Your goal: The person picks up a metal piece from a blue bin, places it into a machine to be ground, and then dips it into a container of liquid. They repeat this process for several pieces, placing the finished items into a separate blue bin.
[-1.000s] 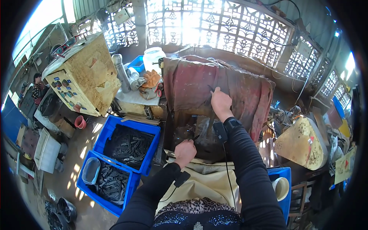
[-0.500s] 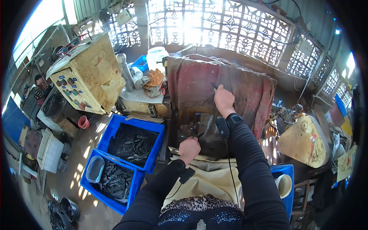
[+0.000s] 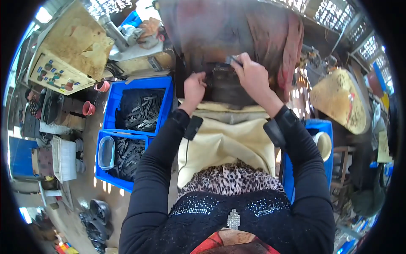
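Left hand [image 3: 193, 86]: fingers curled, gripping left edge of dark metal block [image 3: 226, 82] at front of rust-brown draped machine [image 3: 237, 34]. Right hand [image 3: 252, 76]: closed on small grey flat piece [image 3: 232, 60], pinched at fingertips, just above block's top right. Block sits between both hands, directly ahead, above cream apron [image 3: 228, 142] on lap. Person's left, floor level: 2 blue crates [image 3: 167, 91], stacked w/ dark metal parts [image 3: 141, 112]; nearer crate also holds clear plastic tub [image 3: 105, 152]. Beyond: yellowish control box [image 3: 69, 55] w/ coloured buttons, 2 pink cups [image 3: 88, 108] below it. Person's right: blue bin [image 3: 319, 127] w/ pale round container [image 3: 325, 144]; yellow conical hat [image 3: 338, 101] further out.
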The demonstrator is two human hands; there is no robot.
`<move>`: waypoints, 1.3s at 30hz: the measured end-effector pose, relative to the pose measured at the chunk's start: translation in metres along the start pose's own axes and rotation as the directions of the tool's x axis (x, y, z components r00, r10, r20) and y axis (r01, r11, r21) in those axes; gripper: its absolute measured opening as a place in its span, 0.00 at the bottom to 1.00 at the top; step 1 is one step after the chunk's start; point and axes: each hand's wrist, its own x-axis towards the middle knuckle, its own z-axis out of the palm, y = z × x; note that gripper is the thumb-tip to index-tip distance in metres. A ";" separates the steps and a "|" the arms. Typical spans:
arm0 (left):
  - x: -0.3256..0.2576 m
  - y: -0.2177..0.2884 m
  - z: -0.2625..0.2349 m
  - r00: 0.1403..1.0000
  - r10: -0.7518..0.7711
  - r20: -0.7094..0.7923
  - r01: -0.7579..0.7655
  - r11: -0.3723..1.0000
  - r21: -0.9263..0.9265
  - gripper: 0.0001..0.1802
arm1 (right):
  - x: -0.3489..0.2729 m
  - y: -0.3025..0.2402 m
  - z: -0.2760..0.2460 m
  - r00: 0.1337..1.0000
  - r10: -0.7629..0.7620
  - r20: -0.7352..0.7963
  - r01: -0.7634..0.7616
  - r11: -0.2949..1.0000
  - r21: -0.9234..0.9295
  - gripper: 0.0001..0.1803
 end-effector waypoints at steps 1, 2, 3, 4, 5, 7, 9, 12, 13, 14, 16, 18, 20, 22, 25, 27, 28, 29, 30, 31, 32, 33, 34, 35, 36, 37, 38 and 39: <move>0.007 -0.009 -0.003 1.000 -0.011 0.022 0.011 1.000 0.006 0.11 | -0.022 -0.003 -0.001 0.998 -0.058 -0.004 0.059 0.998 0.026 0.11; 0.015 -0.018 -0.008 0.989 0.140 0.053 -0.148 0.969 0.199 0.12 | -0.042 -0.006 -0.002 0.993 -0.118 -0.014 0.119 0.991 0.053 0.09; 0.018 -0.024 -0.008 0.952 0.283 0.115 -0.305 0.878 0.369 0.13 | -0.061 -0.007 -0.003 0.995 -0.098 -0.007 0.098 0.994 0.055 0.09; 0.019 -0.027 -0.006 0.951 0.279 0.133 -0.309 0.879 0.364 0.13 | -0.079 -0.007 -0.005 0.988 -0.156 0.009 0.155 0.986 0.067 0.09; 0.020 -0.028 -0.004 0.940 0.286 0.186 -0.339 0.843 0.418 0.13 | -0.094 -0.007 -0.005 0.976 -0.217 0.022 0.215 0.973 0.081 0.10; 0.021 -0.028 0.000 0.910 0.297 0.289 -0.408 0.758 0.509 0.13 | -0.118 -0.007 -0.008 0.977 -0.206 0.059 0.201 0.976 0.081 0.10; 0.020 -0.023 0.004 0.892 0.272 0.361 -0.430 0.756 0.493 0.12 | -0.138 -0.007 -0.008 0.969 -0.209 0.130 0.200 0.977 0.080 0.11; 0.021 -0.021 0.005 0.856 0.214 0.471 -0.452 0.752 0.480 0.11 | -0.154 0.000 -0.004 0.954 -0.264 0.143 0.253 0.963 0.091 0.09; 0.024 -0.021 0.005 0.831 0.181 0.525 -0.466 0.743 0.481 0.11 | -0.158 0.001 -0.003 0.943 -0.299 0.150 0.286 0.953 0.097 0.08; 0.028 -0.021 0.007 0.804 0.148 0.576 -0.480 0.734 0.480 0.10 | -0.163 0.003 -0.002 0.945 -0.291 0.152 0.279 0.955 0.097 0.08; 0.034 -0.025 0.013 0.772 0.111 0.626 -0.493 0.726 0.480 0.10 | -0.169 0.004 -0.003 0.934 -0.272 0.231 0.255 0.961 0.103 0.09; 0.040 -0.034 0.021 0.716 0.021 0.698 -0.538 0.653 0.533 0.10 | -0.172 0.002 -0.003 0.926 -0.265 0.269 0.245 0.964 0.108 0.10; 0.040 -0.045 0.027 0.685 -0.026 0.728 -0.565 0.612 0.553 0.10 | -0.171 -0.001 -0.004 0.916 -0.269 0.298 0.256 0.963 0.083 0.08; 0.040 -0.047 0.039 0.686 -0.080 0.723 -0.543 0.605 0.583 0.11 | -0.169 0.003 -0.006 0.914 -0.261 0.312 0.255 0.965 0.060 0.07; 0.036 -0.051 0.048 0.705 -0.136 0.696 -0.500 0.600 0.624 0.12 | -0.161 0.008 -0.004 0.917 -0.222 0.330 0.092 0.926 0.367 0.08; 0.029 -0.049 0.048 0.737 -0.193 0.647 -0.434 0.599 0.673 0.12 | -0.153 0.020 0.006 0.926 -0.131 0.354 -0.058 0.877 0.477 0.08; 0.028 -0.042 0.046 0.737 -0.190 0.648 -0.436 0.599 0.672 0.12 | -0.144 0.025 0.007 0.918 -0.042 0.394 -0.208 0.795 0.569 0.09; 0.029 -0.035 0.041 0.776 -0.177 0.606 -0.386 0.626 0.678 0.12 | -0.136 0.030 0.008 0.896 0.037 0.442 -0.346 0.682 0.644 0.09; 0.029 -0.028 0.035 0.812 -0.167 0.559 -0.334 0.651 0.681 0.12 | -0.127 0.037 0.007 0.897 0.034 0.441 -0.344 0.680 0.647 0.09; 0.028 -0.021 0.025 0.847 -0.163 0.505 -0.279 0.673 0.685 0.12 | -0.107 0.035 -0.006 0.751 0.275 0.600 -0.655 0.424 0.625 0.09; 0.025 -0.013 0.014 0.851 -0.169 0.497 -0.274 0.665 0.695 0.12 | -0.093 0.034 -0.010 0.505 0.425 0.751 -0.848 0.085 0.523 0.08; 0.024 0.001 0.010 0.881 -0.155 0.446 -0.204 0.727 0.656 0.13 | -0.086 0.040 -0.005 0.511 0.427 0.746 -0.844 0.082 0.530 0.08; 0.022 0.012 0.008 0.908 -0.149 0.392 -0.134 0.783 0.608 0.13 | -0.084 0.050 0.009 0.561 0.386 0.732 -0.766 -0.095 0.636 0.08; 0.020 0.024 0.006 0.930 -0.148 0.337 -0.067 0.833 0.549 0.14 | -0.082 0.060 0.023 0.613 0.355 0.706 -0.655 -0.271 0.705 0.08; 0.015 0.036 0.005 0.929 -0.144 0.341 -0.072 0.832 0.550 0.14 | -0.079 0.064 0.031 0.663 0.334 0.670 -0.519 -0.440 0.733 0.08; 0.009 0.048 0.007 0.940 -0.102 0.327 -0.078 0.865 0.495 0.13 | -0.075 0.068 0.041 0.663 0.339 0.667 -0.514 -0.441 0.736 0.08; 0.003 0.059 0.007 0.950 -0.065 0.305 -0.082 0.892 0.445 0.13 | -0.068 0.062 0.052 0.678 0.337 0.653 -0.441 -0.525 0.728 0.09; -0.003 0.065 0.009 0.959 -0.027 0.282 -0.088 0.917 0.389 0.13 | -0.060 0.053 0.061 0.692 0.338 0.637 -0.364 -0.599 0.713 0.09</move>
